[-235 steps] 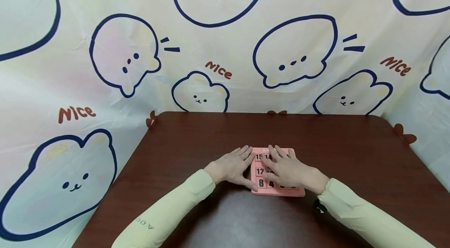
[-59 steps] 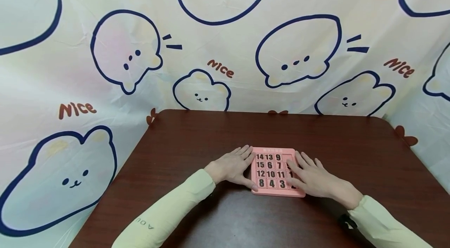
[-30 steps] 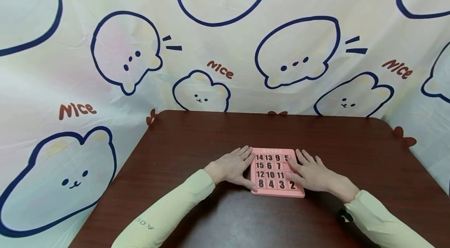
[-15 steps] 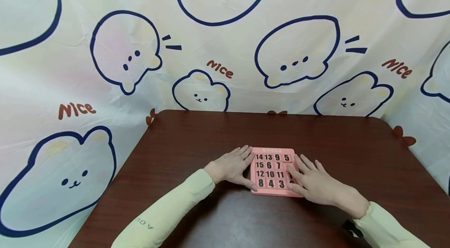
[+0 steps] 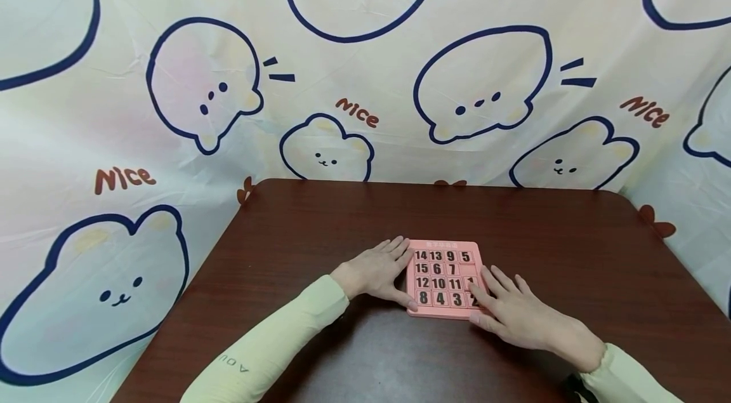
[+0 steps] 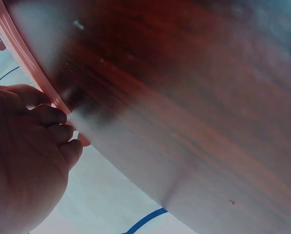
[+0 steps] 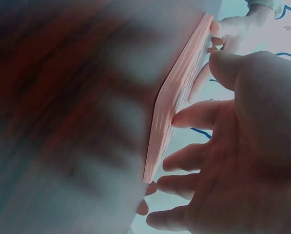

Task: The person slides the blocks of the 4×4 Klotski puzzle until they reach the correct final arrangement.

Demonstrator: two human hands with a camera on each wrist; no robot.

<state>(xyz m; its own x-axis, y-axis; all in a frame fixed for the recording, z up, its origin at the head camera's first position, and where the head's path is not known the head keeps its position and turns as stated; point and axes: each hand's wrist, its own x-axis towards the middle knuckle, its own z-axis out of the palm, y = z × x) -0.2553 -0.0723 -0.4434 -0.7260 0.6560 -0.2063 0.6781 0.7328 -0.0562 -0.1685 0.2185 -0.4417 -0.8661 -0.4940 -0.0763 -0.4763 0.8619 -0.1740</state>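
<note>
A pink sliding number puzzle (image 5: 436, 312) lies flat on the brown table. Its top row reads 14, 13, 9, 5; beside the 7 in the second row is a vacant cell. My left hand (image 5: 374, 273) rests along the puzzle's left edge, fingers extended, thumb at the near left corner. From the right, my right hand (image 5: 528, 320) reaches over the edge with spread fingers, index fingertip on the number 1 tile (image 5: 471, 281), thumb near the near right corner. The right wrist view shows the puzzle's side (image 7: 167, 102) with the index fingertip at its upper edge.
The dark wooden table (image 5: 342, 219) extends around the puzzle on all sides. Behind it and to both sides hangs a pale cloth (image 5: 388, 73) printed with blue-outlined cartoon animals. A small black item (image 5: 573, 387) shows under the right cuff.
Several tiles have shifted since the oldest frame. The 5 went up into the top right cell, leaving the vacant cell below it. My right hand has drawn nearer the front; my left hand stayed.
</note>
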